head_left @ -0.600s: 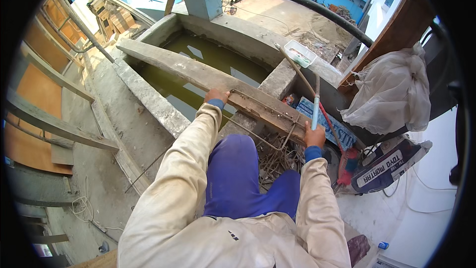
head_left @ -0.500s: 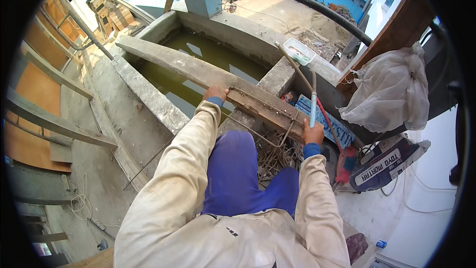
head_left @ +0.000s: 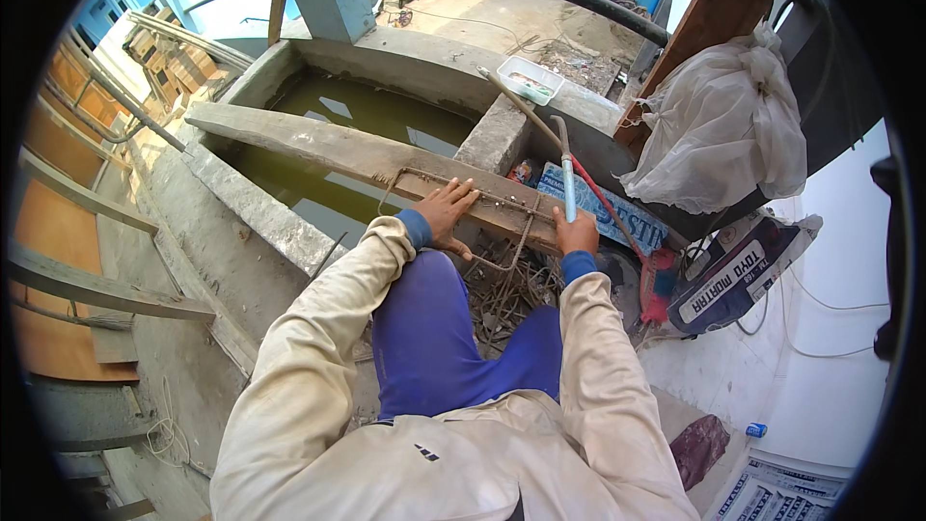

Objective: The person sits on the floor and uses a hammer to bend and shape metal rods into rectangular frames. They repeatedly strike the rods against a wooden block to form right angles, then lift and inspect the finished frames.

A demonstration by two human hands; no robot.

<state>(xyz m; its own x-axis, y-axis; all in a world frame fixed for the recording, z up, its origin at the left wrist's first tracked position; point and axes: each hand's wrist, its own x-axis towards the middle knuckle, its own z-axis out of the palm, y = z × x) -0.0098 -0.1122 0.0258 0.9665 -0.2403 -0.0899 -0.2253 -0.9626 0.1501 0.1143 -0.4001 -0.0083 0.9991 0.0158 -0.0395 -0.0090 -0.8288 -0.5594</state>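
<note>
My left hand (head_left: 448, 212) lies with its fingers stretched out and thumb apart over a thin bent steel rod (head_left: 521, 241). The rod rests on a thick wooden plank (head_left: 289, 142), its bends forming part of a rectangle that hangs over the near edge. My right hand (head_left: 577, 231) is closed around the light-blue, pipe-like handle of a rebar bender (head_left: 569, 195). This tool stands up from the plank's right end, its bare metal end hooked at the top. The contact between the tool's lower end and the rod is hidden by my right hand.
Under the plank is a concrete basin (head_left: 270, 222) of greenish water. Cut rod pieces (head_left: 511, 299) lie piled below my hands. To the right are a red-and-blue-handled tool (head_left: 617, 207), a mortar bag (head_left: 738, 280) and a hanging white plastic sack (head_left: 723, 125). A plastic tray (head_left: 531, 80) sits on the ledge.
My left hand has gone from gripping the rod at the plank's edge to lying spread, farther right along it. My right hand keeps its hold on the bender. The whole view has shifted slightly.
</note>
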